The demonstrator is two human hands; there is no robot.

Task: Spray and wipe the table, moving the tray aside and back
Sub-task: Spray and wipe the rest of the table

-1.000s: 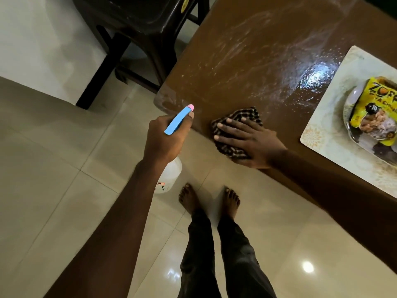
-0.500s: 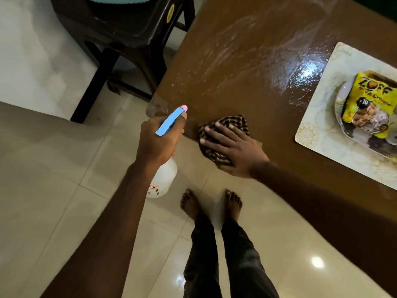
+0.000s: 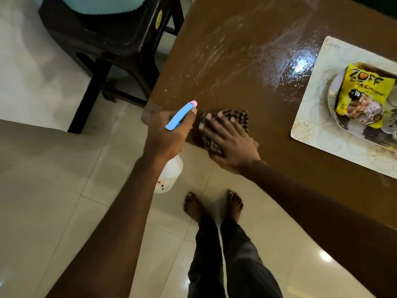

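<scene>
My left hand point(image 3: 166, 134) grips a white spray bottle point(image 3: 168, 177) with a blue trigger and pink nozzle, held just off the near left corner of the brown table point(image 3: 247, 67). Beside it my right hand point(image 3: 229, 140) lies flat, fingers spread, pressing a dark checked cloth point(image 3: 238, 118) onto the table at its near edge. The tabletop beyond the cloth is streaked and wet. A pale patterned tray point(image 3: 318, 125) sits at the right, carrying a plate with a yellow snack packet point(image 3: 365, 93).
A dark plastic chair point(image 3: 103, 39) with something light blue on its seat stands off the table's left side. My bare feet point(image 3: 212, 205) are on the pale tiled floor close to the table's near edge.
My right hand has slid the cloth left along the near edge toward the corner, now blurred with motion. The left hand with the bottle stays beside it.
</scene>
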